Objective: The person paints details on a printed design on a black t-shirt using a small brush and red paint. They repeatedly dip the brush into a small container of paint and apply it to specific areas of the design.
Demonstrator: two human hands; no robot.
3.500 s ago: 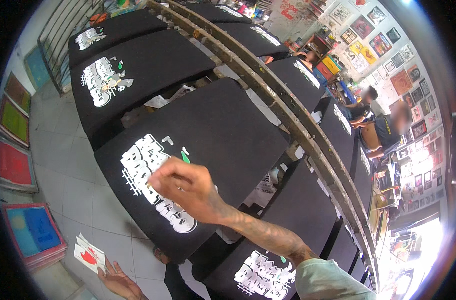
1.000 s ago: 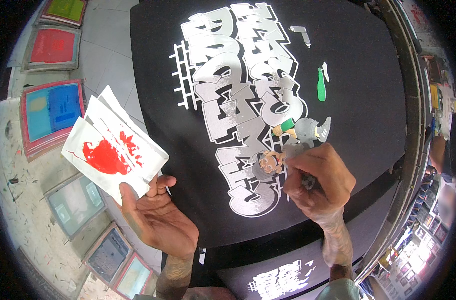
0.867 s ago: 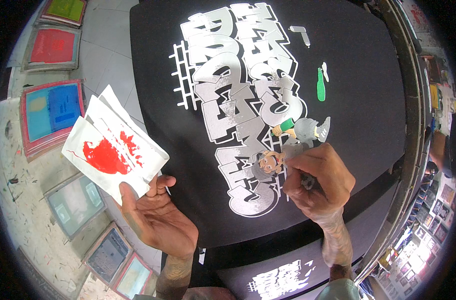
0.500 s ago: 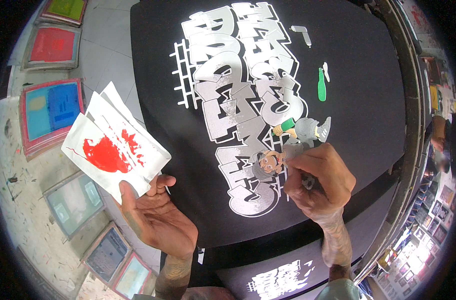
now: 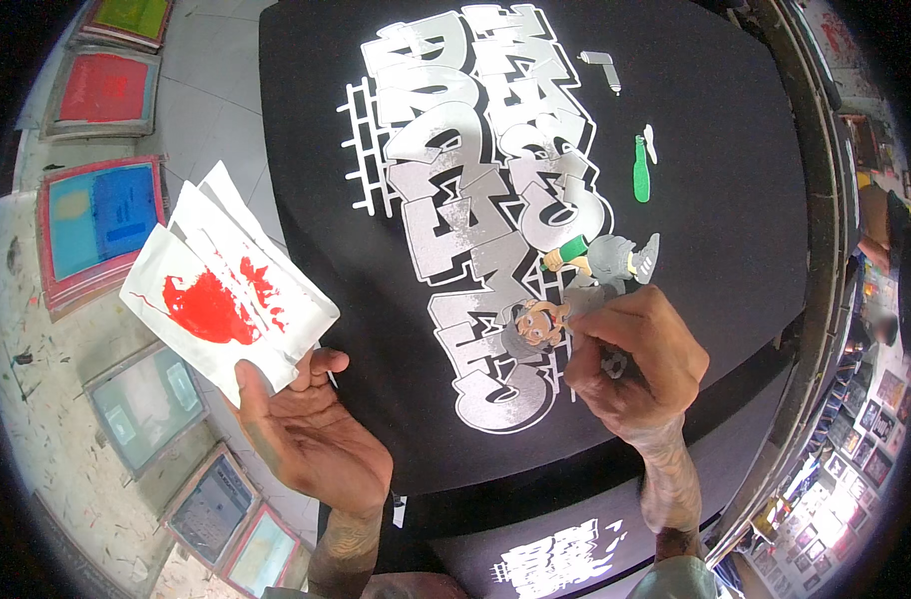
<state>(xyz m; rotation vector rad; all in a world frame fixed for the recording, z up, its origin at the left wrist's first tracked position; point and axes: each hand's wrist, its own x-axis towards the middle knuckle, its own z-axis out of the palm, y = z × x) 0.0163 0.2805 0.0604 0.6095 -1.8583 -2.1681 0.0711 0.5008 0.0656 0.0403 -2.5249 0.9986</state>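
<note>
My left hand [image 5: 311, 444] grips white paper sheets [image 5: 291, 299] smeared with red paint, left of a black fabric panel [image 5: 735, 200]. The panel bears white-and-grey graffiti lettering [image 5: 446, 245] and a cartoon figure [image 5: 535, 329] with a green bottle [image 5: 575, 250]. My right hand [image 5: 640, 364] is closed in a pinch, fingertips at the figure's chin and chest; what they hold, if anything, is hidden. Right of the lettering are a separate printed green bottle shape [image 5: 641, 170] and a white shape [image 5: 600, 70].
Colored screen frames [image 5: 91, 90] line the floor and wall side at left. A second printed panel [image 5: 555, 554] lies at the bottom. A long rail [image 5: 827, 200] runs down the right, with a person's arm [image 5: 875, 240] and pictures on a wall [image 5: 890, 399] beyond.
Since the earliest frame, the view has tipped onto this panel, my left hand has raised the paper and my right hand has settled on the figure. Both are nearly still over the last second.
</note>
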